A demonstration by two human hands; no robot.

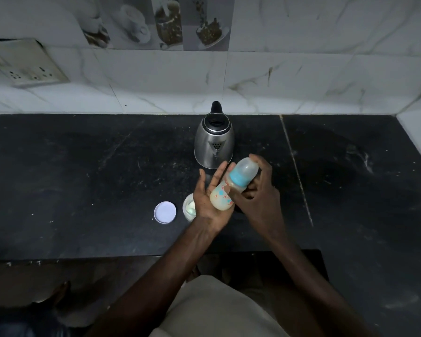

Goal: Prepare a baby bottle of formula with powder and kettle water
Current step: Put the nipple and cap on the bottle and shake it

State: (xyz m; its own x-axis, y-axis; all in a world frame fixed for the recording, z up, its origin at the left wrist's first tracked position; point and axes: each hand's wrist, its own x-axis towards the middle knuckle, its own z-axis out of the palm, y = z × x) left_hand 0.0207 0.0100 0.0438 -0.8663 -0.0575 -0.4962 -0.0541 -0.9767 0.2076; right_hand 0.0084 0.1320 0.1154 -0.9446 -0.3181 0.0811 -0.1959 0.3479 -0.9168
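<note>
A baby bottle (231, 188) with a blue collar, a clear cap and milky liquid inside lies tilted between my two palms above the black counter. My left hand (208, 200) has straight fingers pressed against the bottle's left side. My right hand (259, 190) presses the other side, its fingers bent over the cap end. Behind them stands a steel kettle (214, 139) with its lid open. An open powder jar (189, 207) sits just left of my left hand, partly hidden by it, and its white lid (165, 212) lies beside it.
The black counter (83, 178) meets a white marble-tiled wall at the back. A wall socket plate (22, 64) is at the upper left. The counter's front edge runs below my forearms.
</note>
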